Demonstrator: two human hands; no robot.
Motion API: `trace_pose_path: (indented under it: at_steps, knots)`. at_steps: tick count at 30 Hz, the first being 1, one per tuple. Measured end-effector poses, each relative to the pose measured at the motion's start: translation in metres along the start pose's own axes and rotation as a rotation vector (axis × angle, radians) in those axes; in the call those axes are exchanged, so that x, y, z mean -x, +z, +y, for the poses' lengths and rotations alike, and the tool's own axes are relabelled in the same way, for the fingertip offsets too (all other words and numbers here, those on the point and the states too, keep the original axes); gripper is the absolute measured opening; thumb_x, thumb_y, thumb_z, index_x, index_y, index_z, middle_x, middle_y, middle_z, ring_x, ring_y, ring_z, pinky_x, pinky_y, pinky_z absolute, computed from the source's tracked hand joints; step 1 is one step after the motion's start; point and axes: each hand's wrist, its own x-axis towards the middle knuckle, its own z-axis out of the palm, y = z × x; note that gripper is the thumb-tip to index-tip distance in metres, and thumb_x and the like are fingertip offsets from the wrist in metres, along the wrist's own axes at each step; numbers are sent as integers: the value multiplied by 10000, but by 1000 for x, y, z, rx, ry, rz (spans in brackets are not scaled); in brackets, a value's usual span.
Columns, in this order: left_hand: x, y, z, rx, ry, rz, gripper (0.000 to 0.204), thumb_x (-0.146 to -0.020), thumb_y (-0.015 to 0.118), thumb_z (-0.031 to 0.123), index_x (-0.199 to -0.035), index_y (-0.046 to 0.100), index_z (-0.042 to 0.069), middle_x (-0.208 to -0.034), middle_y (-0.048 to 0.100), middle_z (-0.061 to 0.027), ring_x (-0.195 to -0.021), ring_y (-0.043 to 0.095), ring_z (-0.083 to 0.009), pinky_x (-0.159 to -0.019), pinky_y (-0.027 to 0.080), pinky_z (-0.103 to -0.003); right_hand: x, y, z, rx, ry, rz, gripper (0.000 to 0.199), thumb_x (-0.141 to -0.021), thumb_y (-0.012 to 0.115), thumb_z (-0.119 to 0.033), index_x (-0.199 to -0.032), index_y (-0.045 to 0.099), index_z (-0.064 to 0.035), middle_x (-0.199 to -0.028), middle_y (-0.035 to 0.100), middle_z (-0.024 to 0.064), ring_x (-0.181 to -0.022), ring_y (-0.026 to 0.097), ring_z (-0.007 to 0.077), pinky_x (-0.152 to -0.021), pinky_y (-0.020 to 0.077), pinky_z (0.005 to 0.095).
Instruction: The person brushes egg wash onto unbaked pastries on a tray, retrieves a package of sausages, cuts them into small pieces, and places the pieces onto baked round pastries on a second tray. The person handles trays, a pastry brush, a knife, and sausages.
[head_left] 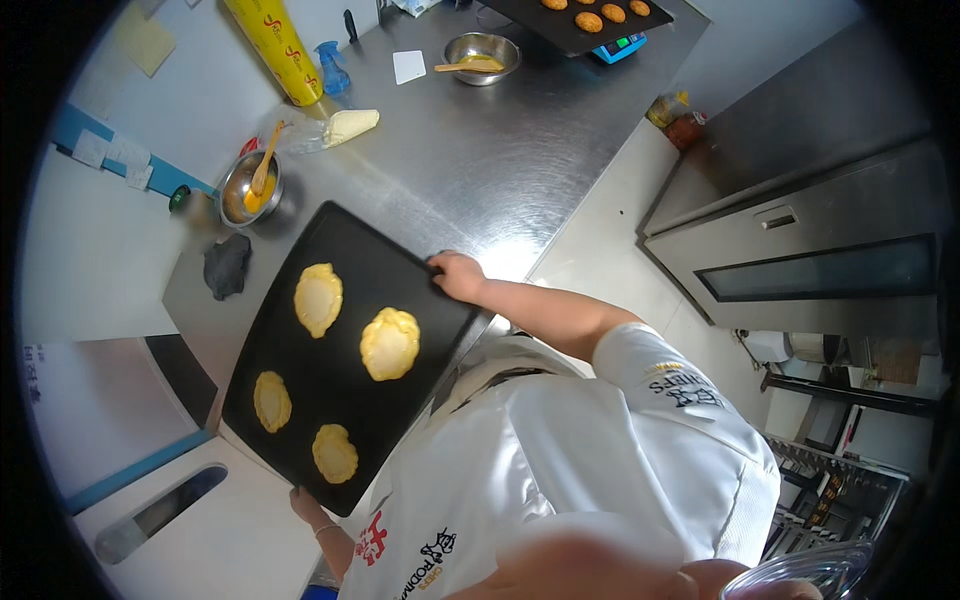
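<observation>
A black baking tray [350,300] is held level at a slant over the near edge of a steel worktable [500,150], partly over the table and partly over the floor, close against the person's white jacket [560,470]. Four pale yellow raw pastries with crimped edges lie on it, well apart from each other: one near the upper left [318,298], a larger one toward the middle right [390,343], one at the lower left [272,401] and one at the bottom [335,453].

The right hand [457,273] is closed on the tray's upper right rim, fingers curled over the edge. The left hand [308,505] grips the tray's bottom corner from below; only the wrist and part of the hand show, with a thin bracelet.

Just beyond the tray's upper left corner stands a small steel bowl [250,190] of yellow liquid with a brush [266,160] resting in it. A dark cloth [227,265] lies beside it on the table. Further back are a wrapped pale lump of dough [350,125], a long yellow roll [275,45] and a blue spray bottle [333,68]. At the far end sit a second steel bowl [482,57] holding a wooden spoon, a white scraper card [409,66], and another dark tray [575,22] with browned baked pastries. To the right stands a steel oven [810,240] with a dark glass door.
</observation>
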Motion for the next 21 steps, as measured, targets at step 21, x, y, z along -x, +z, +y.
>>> trace_pose_path:
  at_steps: [21]
  knots:
    - [178, 151, 447, 281, 688, 342, 404, -886, 587, 43, -1281, 515, -8, -1270, 525, -164, -1166, 503, -301, -984, 401, -397, -108, -414, 310, -800, 406, 410, 392, -914, 636, -241, -1267, 537, -101, -1009, 650, 34, -892, 629, 159, -761, 509, 293]
